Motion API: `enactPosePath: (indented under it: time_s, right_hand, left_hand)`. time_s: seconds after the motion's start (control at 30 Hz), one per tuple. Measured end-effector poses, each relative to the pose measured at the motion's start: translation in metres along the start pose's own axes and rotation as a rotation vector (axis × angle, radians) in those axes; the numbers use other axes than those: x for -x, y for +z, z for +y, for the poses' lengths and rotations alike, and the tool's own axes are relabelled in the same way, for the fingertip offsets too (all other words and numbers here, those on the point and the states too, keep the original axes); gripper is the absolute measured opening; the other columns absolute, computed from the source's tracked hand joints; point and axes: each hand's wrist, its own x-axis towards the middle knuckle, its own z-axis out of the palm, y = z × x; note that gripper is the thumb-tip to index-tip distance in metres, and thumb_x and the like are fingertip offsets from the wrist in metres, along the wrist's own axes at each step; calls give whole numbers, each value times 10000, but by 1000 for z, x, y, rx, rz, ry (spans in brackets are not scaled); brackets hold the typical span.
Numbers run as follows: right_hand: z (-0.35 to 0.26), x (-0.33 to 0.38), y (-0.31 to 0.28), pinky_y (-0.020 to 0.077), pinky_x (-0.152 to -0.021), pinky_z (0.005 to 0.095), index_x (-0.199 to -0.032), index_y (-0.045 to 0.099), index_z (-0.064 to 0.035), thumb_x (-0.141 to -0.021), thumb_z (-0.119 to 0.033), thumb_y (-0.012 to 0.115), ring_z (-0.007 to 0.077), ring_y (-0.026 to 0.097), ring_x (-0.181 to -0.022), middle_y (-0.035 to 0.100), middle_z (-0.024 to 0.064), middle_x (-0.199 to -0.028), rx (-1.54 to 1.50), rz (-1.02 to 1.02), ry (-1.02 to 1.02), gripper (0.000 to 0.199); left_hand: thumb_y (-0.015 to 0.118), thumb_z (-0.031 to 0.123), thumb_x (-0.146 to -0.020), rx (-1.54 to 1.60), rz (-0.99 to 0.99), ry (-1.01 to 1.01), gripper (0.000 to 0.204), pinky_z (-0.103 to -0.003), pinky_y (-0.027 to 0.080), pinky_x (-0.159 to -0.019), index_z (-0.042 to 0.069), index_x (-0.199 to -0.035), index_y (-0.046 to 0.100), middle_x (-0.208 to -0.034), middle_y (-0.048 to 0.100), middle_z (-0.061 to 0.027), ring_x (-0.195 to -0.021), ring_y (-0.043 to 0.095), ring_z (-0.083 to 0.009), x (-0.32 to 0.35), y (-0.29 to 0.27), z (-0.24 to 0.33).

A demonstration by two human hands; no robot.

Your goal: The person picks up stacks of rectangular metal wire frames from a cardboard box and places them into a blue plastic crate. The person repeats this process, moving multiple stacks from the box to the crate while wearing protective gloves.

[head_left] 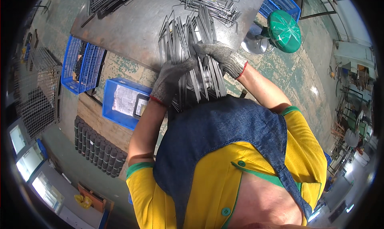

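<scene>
Both hands wear grey knit gloves and meet over a bundle of bent metal wire rods (207,31) at the near edge of the metal table (132,39). My left hand (173,77) is closed around rods on the left side of the bundle, its thumb toward the middle. From the right, my right hand (222,56) grips the bundle, fingers curled over the rods. The rods stand tilted side by side, their lower ends hanging close to my denim apron (224,121). Gloves and rods hide the fingertips in part.
More bent rods (214,7) lie at the table's back, and a darker rod pile (112,1) lies at back left. Blue crates (86,65) and a blue bin (120,117) stand left. A green-covered stool (284,31) stands right. Dark cylinders (98,147) line the floor.
</scene>
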Motion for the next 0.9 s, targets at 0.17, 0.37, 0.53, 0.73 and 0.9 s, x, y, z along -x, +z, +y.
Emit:
enactPosePath:
  time_s: [0.17, 0.37, 0.53, 0.73, 0.9]
  right_hand:
    - [-2, 1, -2, 524, -629, 234, -981, 614, -3, -877, -211, 563, 111, 604, -676, 635, 51, -806, -113, -84, 4, 238]
    - [-1, 3, -3, 514, -554, 270, -913, 592, 15, -876, -219, 552, 174, 603, -619, 625, 112, -741, -345, -162, 87, 241]
    - [-3, 10, 7, 501, -616, 259, -936, 610, -2, -862, -285, 586, 148, 594, -653, 631, 80, -754, -188, -52, 58, 294]
    - [6, 0, 1, 475, -718, 290, -845, 635, -3, -861, -295, 589, 150, 583, -680, 630, 75, -744, -31, -17, 36, 296]
    - [4, 1, -2, 488, -708, 283, -876, 629, 4, -872, -242, 572, 163, 605, -719, 646, 94, -812, -20, -109, 55, 253]
  left_hand:
    - [569, 77, -765, -390, -15, 436, 336, -329, 468, -863, 6, -1093, 591, -1047, 629, -135, -985, 599, -246, 1, -6, 2]
    - [527, 40, -756, -354, -1, 368, 323, -338, 450, -893, -5, -1067, 601, -1062, 622, -146, -1026, 582, -251, 0, -4, 4]
    - [515, 65, -774, -327, -22, 485, 300, -330, 450, -888, 1, -1051, 610, -1042, 627, -146, -1019, 582, -235, -5, -11, 0]
    - [587, 137, -809, 460, 0, -388, 283, -286, 486, -790, 0, -1057, 601, -988, 632, -65, -907, 599, -146, -7, -1, 47]
    - [568, 116, -817, 337, -6, -154, 275, -271, 472, -811, -5, -1063, 599, -1012, 621, -64, -943, 582, -145, 0, -3, 5]
